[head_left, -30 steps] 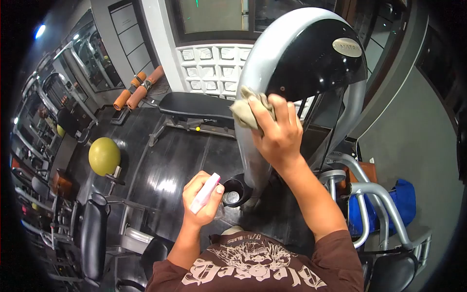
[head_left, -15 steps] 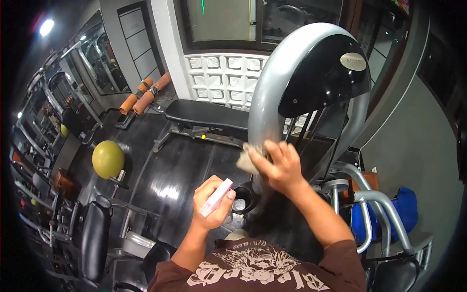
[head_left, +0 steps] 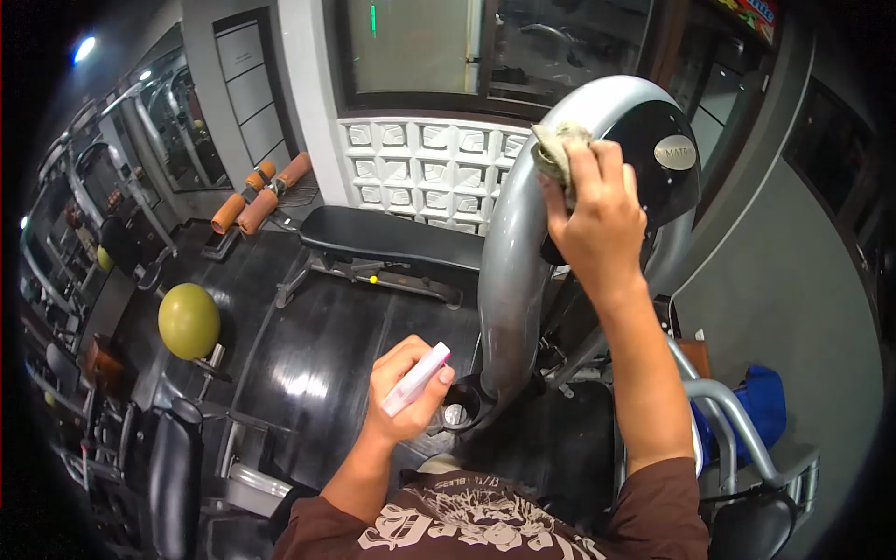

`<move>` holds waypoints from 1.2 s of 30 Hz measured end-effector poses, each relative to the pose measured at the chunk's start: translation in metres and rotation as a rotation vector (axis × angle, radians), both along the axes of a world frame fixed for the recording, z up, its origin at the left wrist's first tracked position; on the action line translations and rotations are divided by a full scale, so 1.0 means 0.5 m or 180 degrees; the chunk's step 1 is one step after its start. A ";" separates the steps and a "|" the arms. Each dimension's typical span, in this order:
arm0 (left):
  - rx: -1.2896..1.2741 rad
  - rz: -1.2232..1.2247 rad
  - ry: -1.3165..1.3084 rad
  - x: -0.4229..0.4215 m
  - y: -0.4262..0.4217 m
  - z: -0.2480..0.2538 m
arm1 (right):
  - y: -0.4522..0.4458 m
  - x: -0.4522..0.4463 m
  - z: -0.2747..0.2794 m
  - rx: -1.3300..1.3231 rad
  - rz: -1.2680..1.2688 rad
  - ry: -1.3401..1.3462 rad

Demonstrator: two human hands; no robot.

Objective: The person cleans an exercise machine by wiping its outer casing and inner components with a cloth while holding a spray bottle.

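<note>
Where the silver frame curves towards its top in the head view, the right hand holds a crumpled cloth, apparently against the surface; fingers bent, cloth bunched between them and the thumb. Left hand lower, apart from the frame: fingers wrapped round a pale pink spray head, thumb along its side; whatever is below it is mostly hidden. Dark cup holder just beyond, at the frame's foot

Progress, judged: work on the frame under way, not finished, both items in hand and neither set down. Lower silver curve looks glossy, but gloss alone does not show which stretches are done. Black panel and oval badge untouched at this moment; extent left cannot be read
</note>
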State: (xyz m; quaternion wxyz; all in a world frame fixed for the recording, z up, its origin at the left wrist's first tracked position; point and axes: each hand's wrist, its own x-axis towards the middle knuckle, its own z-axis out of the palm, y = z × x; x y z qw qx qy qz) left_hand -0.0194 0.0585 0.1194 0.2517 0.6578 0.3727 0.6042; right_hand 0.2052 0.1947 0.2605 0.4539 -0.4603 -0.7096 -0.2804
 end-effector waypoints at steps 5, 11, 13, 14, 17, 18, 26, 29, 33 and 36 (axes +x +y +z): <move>0.0118 -0.0195 -0.0189 -0.018 0.070 0.063 | -0.070 -0.030 -0.077 -0.0026 -0.0048 -0.0347; 0.0606 -0.0431 0.0158 -0.022 0.135 0.178 | -0.105 0.031 -0.065 -0.0378 0.0497 -0.0076; 0.0827 -0.0503 0.0250 -0.009 0.155 0.200 | -0.085 0.074 -0.016 0.0216 0.0316 0.0006; 0.1028 -0.0508 0.0333 -0.005 0.169 0.205 | -0.079 0.086 0.002 0.0195 0.0259 0.0497; 0.1170 -0.0486 0.0486 -0.002 0.195 0.220 | -0.075 0.081 0.033 0.0196 0.0281 0.0999; 0.1344 -0.0466 0.0458 -0.001 0.207 0.217 | -0.075 0.074 0.028 0.0262 0.0262 0.0715; 0.0657 -0.0691 0.0097 -0.017 0.249 0.131 | -0.054 -0.010 -0.036 0.0076 -0.0278 -0.0985; 0.0684 -0.0718 0.0171 -0.001 0.260 0.106 | 0.025 0.039 0.075 -0.0226 -0.0680 0.0124; 0.0606 -0.0717 0.0205 0.024 0.277 0.074 | 0.147 0.104 0.146 -0.0130 -0.0945 0.1024; 0.0503 -0.0744 0.0154 0.028 0.289 0.062 | 0.117 0.082 0.110 -0.0143 -0.0783 0.0797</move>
